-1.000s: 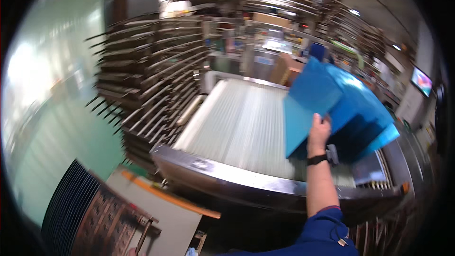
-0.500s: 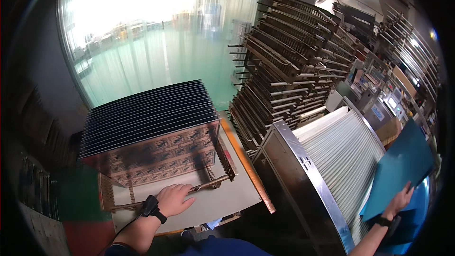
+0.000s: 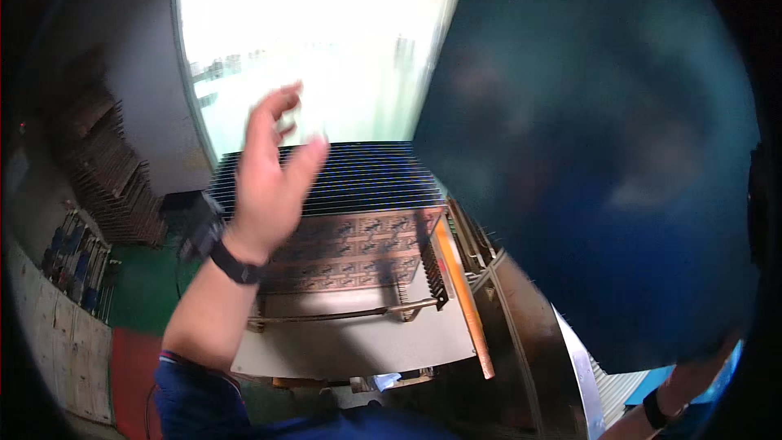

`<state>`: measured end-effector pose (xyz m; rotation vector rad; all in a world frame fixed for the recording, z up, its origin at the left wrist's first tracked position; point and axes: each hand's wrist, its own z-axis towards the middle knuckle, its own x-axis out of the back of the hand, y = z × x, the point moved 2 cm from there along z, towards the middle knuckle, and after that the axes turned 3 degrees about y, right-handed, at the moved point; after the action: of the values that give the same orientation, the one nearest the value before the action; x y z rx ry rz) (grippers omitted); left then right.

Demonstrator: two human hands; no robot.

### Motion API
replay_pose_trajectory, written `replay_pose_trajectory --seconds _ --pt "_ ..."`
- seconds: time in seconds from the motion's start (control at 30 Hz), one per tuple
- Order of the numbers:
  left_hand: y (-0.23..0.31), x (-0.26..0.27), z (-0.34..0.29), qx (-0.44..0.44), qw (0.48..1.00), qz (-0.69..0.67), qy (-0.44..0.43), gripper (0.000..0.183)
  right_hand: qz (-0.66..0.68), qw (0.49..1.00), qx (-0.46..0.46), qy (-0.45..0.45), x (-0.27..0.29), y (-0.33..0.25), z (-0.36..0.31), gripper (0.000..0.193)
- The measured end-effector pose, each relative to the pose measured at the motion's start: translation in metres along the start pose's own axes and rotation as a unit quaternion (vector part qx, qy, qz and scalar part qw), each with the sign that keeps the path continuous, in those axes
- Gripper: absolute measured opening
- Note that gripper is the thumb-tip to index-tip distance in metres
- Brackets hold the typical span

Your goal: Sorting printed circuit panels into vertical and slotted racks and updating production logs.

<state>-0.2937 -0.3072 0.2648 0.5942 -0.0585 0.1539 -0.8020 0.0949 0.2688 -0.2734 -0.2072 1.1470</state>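
Observation:
My left hand (image 3: 273, 171) is raised in front of the slotted rack, blurred, with fingers apart and nothing in them. My right hand (image 3: 705, 379), at the lower right, grips the bottom edge of a large dark blue-green panel (image 3: 586, 163). The panel stands tilted and fills most of the right side, and the fingers behind it are hidden. A row of thin dark panels (image 3: 358, 175) stands upright in the rack. Its nearest panel (image 3: 350, 248) shows a copper-coloured face with a repeating dark pattern. The rack's metal front bar (image 3: 326, 314) runs low across the white tabletop (image 3: 350, 350).
An orange-brown strip (image 3: 463, 293) edges the table's right side. Beyond it stands a metal-sided machine with pale rollers (image 3: 617, 387), mostly behind the held panel. Stacked racks (image 3: 110, 167) stand at the left wall. A bright translucent strip curtain (image 3: 366, 57) hangs behind the table.
My left hand has left the rack's front bar and risen. My right hand has lifted the panel from beside the rollers, up and across the view. The view has turned left.

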Motion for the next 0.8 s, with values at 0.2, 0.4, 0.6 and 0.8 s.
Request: replay_pose_trajectory --seconds 0.2,0.4,0.6,0.8 --pt "0.039 0.07 0.031 0.049 0.981 -0.186 -0.027 0.048 0.31 0.945 0.025 -0.097 -0.082 -0.078 -0.018 0.068" --pt "0.047 0.14 -0.01 0.095 0.968 -0.226 0.044 0.037 0.387 0.92 0.008 -0.055 -0.165 -0.173 -0.005 0.052" --pt "0.049 0.177 -0.008 0.039 0.986 -0.113 0.12 0.038 0.8 0.522 -0.156 -0.253 -0.235 -0.255 -0.007 0.034" --pt "0.025 0.236 0.005 -0.073 0.907 0.371 0.185 0.019 0.697 0.621 -0.134 -0.333 -0.252 -0.284 0.0 0.028"
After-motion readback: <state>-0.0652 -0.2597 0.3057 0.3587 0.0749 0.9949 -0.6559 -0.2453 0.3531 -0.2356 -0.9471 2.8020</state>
